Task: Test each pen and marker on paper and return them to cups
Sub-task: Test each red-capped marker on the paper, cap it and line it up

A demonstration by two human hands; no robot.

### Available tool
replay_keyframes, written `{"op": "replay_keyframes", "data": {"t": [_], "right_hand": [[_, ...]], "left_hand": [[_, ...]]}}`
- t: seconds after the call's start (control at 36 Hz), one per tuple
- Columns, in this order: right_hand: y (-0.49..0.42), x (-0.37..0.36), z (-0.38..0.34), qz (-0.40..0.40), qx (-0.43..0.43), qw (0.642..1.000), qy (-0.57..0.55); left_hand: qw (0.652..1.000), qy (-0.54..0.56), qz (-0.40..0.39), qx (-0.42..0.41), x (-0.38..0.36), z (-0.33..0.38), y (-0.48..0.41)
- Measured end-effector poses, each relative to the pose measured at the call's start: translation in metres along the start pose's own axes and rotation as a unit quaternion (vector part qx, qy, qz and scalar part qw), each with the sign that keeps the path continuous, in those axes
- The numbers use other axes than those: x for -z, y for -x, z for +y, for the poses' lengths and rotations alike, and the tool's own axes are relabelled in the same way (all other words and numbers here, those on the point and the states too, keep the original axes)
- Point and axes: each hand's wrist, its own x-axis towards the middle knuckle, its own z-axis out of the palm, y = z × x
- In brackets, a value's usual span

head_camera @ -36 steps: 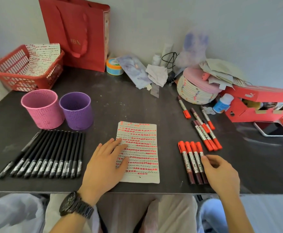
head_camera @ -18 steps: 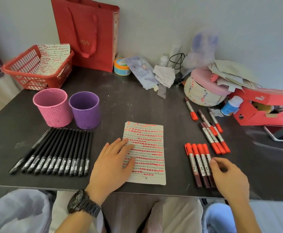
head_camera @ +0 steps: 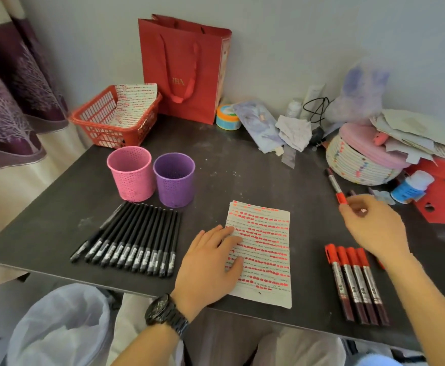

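Paper comes first: a white lined sheet filled with rows of red dashes lies near the front edge of the dark grey table. We see the left hand, with a black wristwatch on its wrist, resting flat on the sheet's left side. Its fingers are straight and spread and it holds nothing.

The right hand hovers over the table to the right of the sheet, its fingers loosely bent. Its index fingertip is just beside the red cap of a single silver-barrelled marker, which lies farther back and points toward a round woven basket with a pink lid. Dark ends of more markers show behind the knuckles, and we cannot tell whether the hand grips any of them.

In front of that hand, four red-capped markers with silver barrels lie side by side, touching, caps away from us. Left of the sheet, a row of slim black pens lies packed together on the table. Behind the pens stand a pink perforated plastic cup and a purple perforated plastic cup, upright and just beside each other. Farther back we make out a red plastic basket holding marked sheets and a tall red paper bag against the wall.
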Motion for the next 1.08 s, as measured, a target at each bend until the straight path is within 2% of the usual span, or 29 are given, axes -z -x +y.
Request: {"op": "replay_keyframes", "data": {"t": [0.08, 0.25, 0.36, 0.42, 0.53, 0.67, 0.83, 0.94, 1.03, 1.08], "right_hand": [[-0.043, -0.011, -0.013, -0.029, 0.019, 0.997, 0.071], [-0.083, -0.03, -0.015, -0.102, -0.039, 0.979, 0.172], [-0.083, -0.042, -0.012, -0.118, -0.084, 0.972, 0.184], [-0.08, -0.046, -0.011, -0.101, -0.092, 0.972, 0.192], [-0.076, -0.049, -0.012, -0.061, -0.086, 0.973, 0.205], [-0.071, -0.047, -0.016, -0.035, -0.062, 0.984, 0.162], [-0.063, -0.047, -0.016, -0.081, -0.056, 0.981, 0.167], [-0.061, -0.046, -0.019, -0.075, -0.073, 0.992, 0.071], [-0.048, -0.044, -0.03, -0.063, -0.102, 0.984, -0.132], [-0.028, -0.043, -0.042, -0.073, -0.103, 0.95, -0.285]], "left_hand": [[1.0, 0.004, -0.001, 0.006, 0.001, 0.001, -0.001], [1.0, 0.015, -0.001, 0.011, 0.002, 0.002, -0.002], [1.0, 0.014, 0.0, 0.012, 0.002, 0.003, -0.003], [1.0, 0.015, 0.001, 0.013, 0.003, 0.003, -0.004], [1.0, 0.009, -0.003, 0.013, 0.003, 0.003, -0.006], [1.0, 0.003, -0.007, 0.015, 0.002, 0.001, -0.006], [1.0, -0.008, -0.011, 0.017, 0.0, 0.0, -0.007], [1.0, -0.007, -0.009, 0.015, 0.0, 0.0, -0.005], [1.0, 0.002, -0.001, 0.018, -0.001, -0.001, -0.005], [1.0, 0.002, 0.004, 0.018, -0.001, -0.001, -0.005]]}}
